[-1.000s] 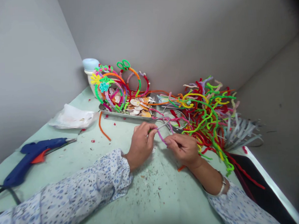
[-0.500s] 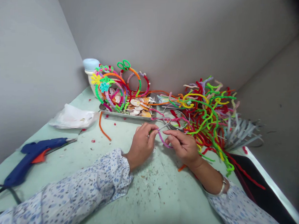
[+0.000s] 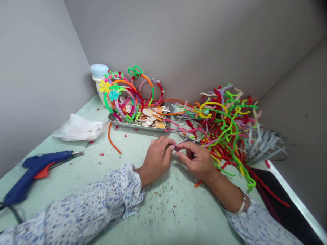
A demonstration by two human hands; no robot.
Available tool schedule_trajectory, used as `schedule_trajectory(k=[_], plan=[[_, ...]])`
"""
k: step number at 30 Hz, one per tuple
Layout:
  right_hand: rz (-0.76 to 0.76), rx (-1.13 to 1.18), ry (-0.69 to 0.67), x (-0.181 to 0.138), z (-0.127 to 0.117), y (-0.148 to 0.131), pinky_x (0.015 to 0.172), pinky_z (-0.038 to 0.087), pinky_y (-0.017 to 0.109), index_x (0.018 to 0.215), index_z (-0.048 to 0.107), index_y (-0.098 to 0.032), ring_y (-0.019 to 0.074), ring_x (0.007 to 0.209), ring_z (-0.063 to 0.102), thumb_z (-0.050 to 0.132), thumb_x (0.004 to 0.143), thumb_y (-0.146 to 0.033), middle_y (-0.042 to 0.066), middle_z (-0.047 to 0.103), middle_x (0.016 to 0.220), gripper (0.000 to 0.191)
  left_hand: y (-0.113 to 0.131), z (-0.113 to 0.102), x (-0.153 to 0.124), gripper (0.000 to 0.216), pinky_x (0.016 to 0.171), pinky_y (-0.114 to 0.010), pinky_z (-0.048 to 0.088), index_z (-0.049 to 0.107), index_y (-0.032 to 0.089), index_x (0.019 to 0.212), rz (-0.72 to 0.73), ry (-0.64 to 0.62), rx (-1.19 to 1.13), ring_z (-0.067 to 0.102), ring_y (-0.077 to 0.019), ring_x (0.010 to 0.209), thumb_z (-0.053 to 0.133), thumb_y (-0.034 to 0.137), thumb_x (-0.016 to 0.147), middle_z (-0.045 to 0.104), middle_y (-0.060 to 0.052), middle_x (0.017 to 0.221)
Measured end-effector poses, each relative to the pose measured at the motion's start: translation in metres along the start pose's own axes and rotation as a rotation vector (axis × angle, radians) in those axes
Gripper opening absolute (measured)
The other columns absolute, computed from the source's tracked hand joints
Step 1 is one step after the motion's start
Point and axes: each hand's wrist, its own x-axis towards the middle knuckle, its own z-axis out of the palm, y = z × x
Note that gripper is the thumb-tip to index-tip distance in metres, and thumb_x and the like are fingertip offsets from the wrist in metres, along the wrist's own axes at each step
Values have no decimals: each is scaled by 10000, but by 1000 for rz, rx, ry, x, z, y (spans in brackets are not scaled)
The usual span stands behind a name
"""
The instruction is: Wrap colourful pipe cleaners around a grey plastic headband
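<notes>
My left hand [image 3: 155,159] and my right hand [image 3: 199,160] meet over the pale green table [image 3: 145,210], both closed. The left pinches the end of a thin grey headband [image 3: 183,135]. The right pinches a pink-purple pipe cleaner [image 3: 178,148] against that same spot, fingertips touching the left thumb. Most of the pipe cleaner is hidden inside the fingers. The headband curves away to the right into a heap of coloured pipe cleaners [image 3: 225,116].
A metal tray [image 3: 120,122] with shells and finished wrapped headbands [image 3: 124,91] stands at the back. A blue glue gun [image 3: 38,167] lies at left, a plastic bag [image 3: 78,128] behind it. Grey bare headbands [image 3: 262,145] are at right, and a loose orange pipe cleaner [image 3: 112,141] lies near the tray.
My right hand has moved left and up, drawing the hanging loop of pink-purple pipe cleaner tight against the headband. The left hand has stayed in place.
</notes>
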Motion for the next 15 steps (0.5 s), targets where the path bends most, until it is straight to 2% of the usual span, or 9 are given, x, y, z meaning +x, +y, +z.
schedule_trajectory(k=[15], plan=[[-79, 11, 18, 2, 0, -5, 522, 427, 231, 903, 607, -213, 109, 559, 526, 573, 785, -100, -6, 633, 745, 167, 0, 2, 0, 139, 841, -339, 389, 573, 188, 917, 26, -27, 53, 544, -176, 880, 435, 192, 914, 618, -29, 904]])
